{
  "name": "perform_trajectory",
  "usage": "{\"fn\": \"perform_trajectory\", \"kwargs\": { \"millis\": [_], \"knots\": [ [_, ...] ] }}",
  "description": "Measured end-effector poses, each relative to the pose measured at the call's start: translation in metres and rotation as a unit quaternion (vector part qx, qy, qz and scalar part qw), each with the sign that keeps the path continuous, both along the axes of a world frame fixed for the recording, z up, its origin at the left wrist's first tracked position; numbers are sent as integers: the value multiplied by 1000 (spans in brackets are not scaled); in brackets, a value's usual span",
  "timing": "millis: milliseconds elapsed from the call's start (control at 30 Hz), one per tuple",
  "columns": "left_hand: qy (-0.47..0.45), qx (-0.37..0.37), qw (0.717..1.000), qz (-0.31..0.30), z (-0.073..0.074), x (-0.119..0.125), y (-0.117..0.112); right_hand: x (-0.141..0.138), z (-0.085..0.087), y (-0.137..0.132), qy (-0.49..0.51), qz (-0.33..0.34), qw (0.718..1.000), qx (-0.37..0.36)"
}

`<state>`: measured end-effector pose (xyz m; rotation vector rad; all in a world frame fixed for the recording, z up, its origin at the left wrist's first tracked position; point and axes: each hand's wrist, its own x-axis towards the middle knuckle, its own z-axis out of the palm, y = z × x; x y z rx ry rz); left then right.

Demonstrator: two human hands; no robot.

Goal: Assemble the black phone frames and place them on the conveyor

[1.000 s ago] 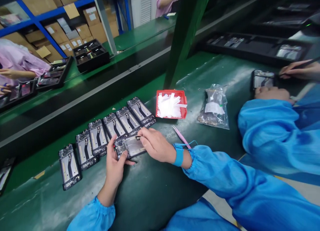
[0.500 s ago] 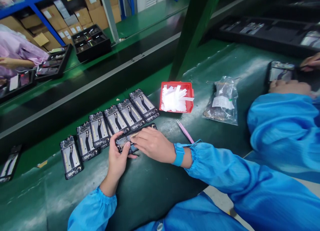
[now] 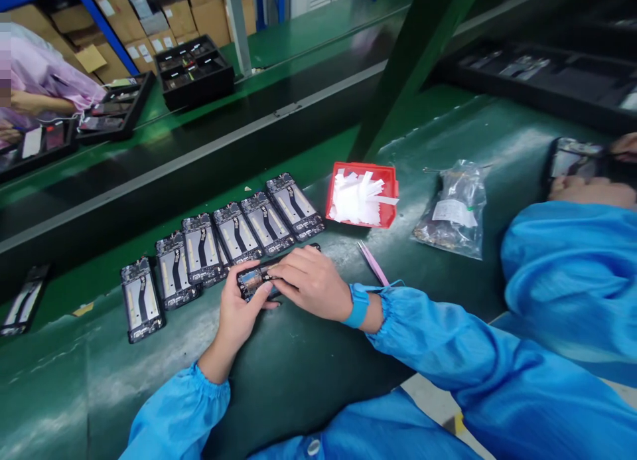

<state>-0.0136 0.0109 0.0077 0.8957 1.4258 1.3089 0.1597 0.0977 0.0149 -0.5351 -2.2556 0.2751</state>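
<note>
My left hand (image 3: pixel 237 307) and right hand (image 3: pixel 311 284) fingers clamp the phone frame (image 3: pixel 253 279); a slip may knock the frame row (image 3: pixel 239 231) beside

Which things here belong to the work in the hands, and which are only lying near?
In hand: phone frame, gripped by the left hand, right hand resting on it; row of similar frames beside.
Lying about: pink tweezers, red tray of white strips, plastic bag.
</note>
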Motion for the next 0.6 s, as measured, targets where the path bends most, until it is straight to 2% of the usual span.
{"fn": "perform_trajectory", "kwargs": {
  "millis": [167, 600],
  "knots": [
    [11, 1, 1000, 13, 2, 2, 1, -1, 1, -1, -5, -4, 1000, 18],
    [-4, -17, 999, 41, 0, -2, 1, 0, 5, -3, -53, 2, 999, 9]
  ]
}}
